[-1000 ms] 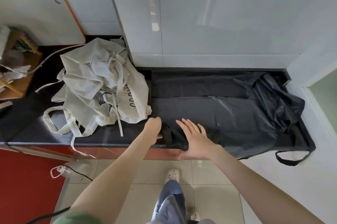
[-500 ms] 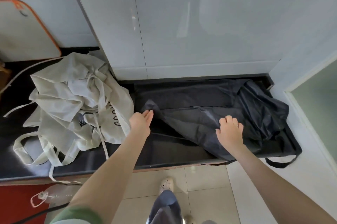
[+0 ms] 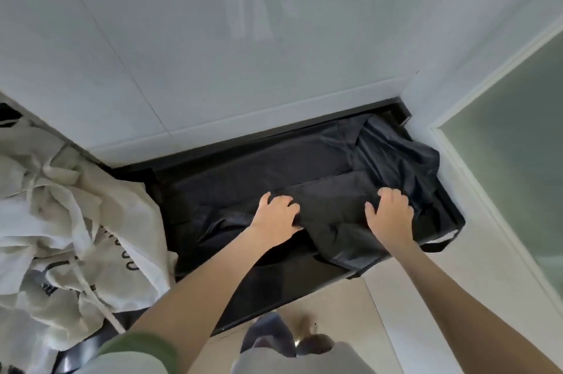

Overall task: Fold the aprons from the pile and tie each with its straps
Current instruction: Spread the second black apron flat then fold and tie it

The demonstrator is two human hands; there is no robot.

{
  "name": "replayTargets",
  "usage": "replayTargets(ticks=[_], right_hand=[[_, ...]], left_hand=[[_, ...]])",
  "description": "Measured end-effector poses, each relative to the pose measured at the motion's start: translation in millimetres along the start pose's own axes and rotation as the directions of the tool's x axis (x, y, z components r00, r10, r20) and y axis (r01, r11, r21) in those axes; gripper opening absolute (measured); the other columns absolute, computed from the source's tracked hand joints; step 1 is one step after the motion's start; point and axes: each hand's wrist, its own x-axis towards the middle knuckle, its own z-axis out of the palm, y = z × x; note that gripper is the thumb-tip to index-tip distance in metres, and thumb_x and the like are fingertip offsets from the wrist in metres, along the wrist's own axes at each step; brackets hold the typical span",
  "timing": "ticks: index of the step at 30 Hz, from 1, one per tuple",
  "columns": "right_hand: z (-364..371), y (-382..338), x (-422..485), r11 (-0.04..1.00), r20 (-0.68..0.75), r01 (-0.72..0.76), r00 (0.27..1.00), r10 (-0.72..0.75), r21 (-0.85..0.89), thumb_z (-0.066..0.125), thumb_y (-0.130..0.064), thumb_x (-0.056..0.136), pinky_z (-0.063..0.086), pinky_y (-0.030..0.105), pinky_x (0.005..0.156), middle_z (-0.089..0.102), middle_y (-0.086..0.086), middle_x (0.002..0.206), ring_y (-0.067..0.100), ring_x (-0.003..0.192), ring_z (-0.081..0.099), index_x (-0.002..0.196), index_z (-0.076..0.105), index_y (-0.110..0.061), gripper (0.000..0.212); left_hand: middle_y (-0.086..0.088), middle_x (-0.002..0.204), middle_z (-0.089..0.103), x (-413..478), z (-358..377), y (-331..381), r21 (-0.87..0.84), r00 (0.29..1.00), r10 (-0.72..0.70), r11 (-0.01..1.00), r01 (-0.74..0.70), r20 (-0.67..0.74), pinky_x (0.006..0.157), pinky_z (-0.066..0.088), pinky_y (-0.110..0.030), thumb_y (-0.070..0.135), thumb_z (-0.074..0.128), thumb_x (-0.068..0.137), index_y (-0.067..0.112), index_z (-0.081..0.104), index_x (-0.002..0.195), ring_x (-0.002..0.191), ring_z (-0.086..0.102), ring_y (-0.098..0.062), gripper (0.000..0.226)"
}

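On a dark worktop (image 3: 304, 283) under a white tiled wall, a person's two hands work a black apron (image 3: 320, 166) into a fold. The left hand (image 3: 275, 215) curls its fingers round a doubled edge of the cloth. The right hand (image 3: 390, 212), knuckles up and thumb out, bunches the fabric close by.

The apron lies across the right half of the worktop, its far end crumpled into the corner. A black strap (image 3: 438, 245) loops off the front edge. To land this fold well, both hands would likely need to carry the edge over level, then smooth outward so the cloth traps no ridges. The strap is best left free for tying.

The black fabric looks thin, smooth and faintly glossy, and it creases sharply. Just beside it at left sits the pile of cream aprons (image 3: 76, 236), matte and coarser, loosely heaped, with pale tapes trailing and dark lettering on one panel.
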Motion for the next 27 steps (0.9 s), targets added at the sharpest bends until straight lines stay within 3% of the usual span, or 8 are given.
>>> replayTargets(ticks=[4, 7, 13, 17, 19, 24, 26, 27], right_hand=[[-19.2, 33.6, 7.3, 0.866, 0.343, -0.476, 0.848, 0.405, 0.154, 0.059, -0.043, 0.091, 0.047, 0.044, 0.087, 0.054, 0.021, 0.121, 0.039, 0.108, 0.054, 0.128, 0.039, 0.001, 0.061], [-24.5, 40.7, 10.1, 0.703, 0.635, -0.681, 0.639, 0.434, 0.205, 0.063, -0.042, 0.091, 0.053, 0.035, 0.068, 0.061, 0.019, 0.097, 0.032, 0.08, 0.062, 0.124, 0.048, 0.004, 0.058], [-39.0, 41.9, 22.5, 0.198, 0.845, -0.833, 0.533, 0.041, 0.516, 0.06, -0.023, 0.094, 0.05, 0.047, 0.092, 0.063, 0.019, 0.121, 0.035, 0.107, 0.062, 0.128, 0.052, -0.005, 0.04], [-54.0, 38.4, 26.7, 0.036, 0.808, -0.837, 0.514, -0.287, 0.546, 0.051, -0.032, 0.092, 0.052, 0.05, 0.092, 0.063, 0.021, 0.124, 0.038, 0.115, 0.061, 0.125, 0.054, -0.007, 0.042], [-54.8, 33.2, 27.5, 0.096, 0.805, -0.842, 0.466, -0.367, 0.531, 0.05, -0.033, 0.088, 0.055, 0.048, 0.09, 0.064, 0.022, 0.122, 0.037, 0.112, 0.062, 0.125, 0.054, -0.008, 0.045], [-56.3, 8.9, 27.0, 0.611, 0.919, -0.695, 0.208, -0.334, 0.379, 0.036, -0.048, 0.098, 0.056, 0.024, 0.081, 0.067, 0.006, 0.116, 0.015, 0.101, 0.067, 0.131, 0.048, -0.013, 0.05], [-63.8, -2.2, 24.6, 0.663, 0.918, -0.646, 0.168, -0.36, 0.378, 0.036, -0.045, 0.1, 0.055, 0.018, 0.071, 0.07, 0.006, 0.109, 0.012, 0.092, 0.069, 0.121, 0.055, -0.013, 0.042], [-65.7, -7.4, 24.0, 0.622, 0.9, -0.66, 0.221, -0.376, 0.422, 0.038, -0.038, 0.102, 0.056, 0.019, 0.07, 0.071, 0.01, 0.109, 0.015, 0.091, 0.07, 0.118, 0.057, -0.01, 0.038]], left_hand=[[-0.006, 0.128, 0.052, 23.3, -8.5, 2.1, -0.134, 0.994, -0.112, 0.985, 0.113, 0.011, 0.094, 0.044, -0.038, 0.041, 0.036, 0.103, 0.017, 0.055, 0.127, 0.116, 0.049, -0.028, 0.039], [-0.008, 0.123, 0.055, 34.3, -17.4, 2.2, -0.148, 0.983, -0.183, 0.973, 0.18, -0.007, 0.089, 0.043, -0.035, 0.035, 0.034, 0.104, 0.015, 0.055, 0.128, 0.111, 0.053, -0.029, 0.038], [-0.01, 0.124, 0.051, 43.3, -20.1, -0.8, -0.193, 0.968, -0.252, 0.949, 0.249, 0.007, 0.087, 0.045, -0.036, 0.022, 0.044, 0.099, 0.012, 0.046, 0.127, 0.112, 0.049, -0.027, 0.03], [-0.011, 0.138, 0.038, 43.6, -9.0, 4.7, -0.056, 0.945, -0.313, 0.949, 0.309, -0.096, 0.096, 0.043, -0.035, 0.03, 0.055, 0.094, 0.009, 0.035, 0.137, 0.122, 0.043, -0.026, 0.051], [-0.015, 0.147, 0.033, 39.9, -1.9, 2.5, -0.027, 0.925, -0.341, 0.94, 0.341, -0.169, 0.107, 0.035, -0.041, 0.032, 0.063, 0.09, 0.007, 0.034, 0.143, 0.132, 0.038, -0.03, 0.065], [-0.012, 0.161, 0.003, 35.4, 13.2, -4.6, -0.02, 0.933, -0.353, 0.936, 0.352, -0.074, 0.12, 0.009, -0.046, 0.036, 0.043, 0.099, 0.01, 0.005, 0.154, 0.149, 0.003, -0.026, 0.071], [-0.011, 0.161, 0.001, 33.5, 14.3, -4.3, -0.01, 0.933, -0.352, 0.936, 0.352, -0.073, 0.121, 0.009, -0.045, 0.037, 0.039, 0.1, 0.011, 0.003, 0.154, 0.149, 0.001, -0.026, 0.07], [-0.011, 0.161, 0.001, 32.1, 14.3, -3.2, -0.013, 0.933, -0.351, 0.936, 0.351, -0.072, 0.121, 0.009, -0.045, 0.038, 0.038, 0.1, 0.011, 0.002, 0.154, 0.149, 0.001, -0.026, 0.07]])
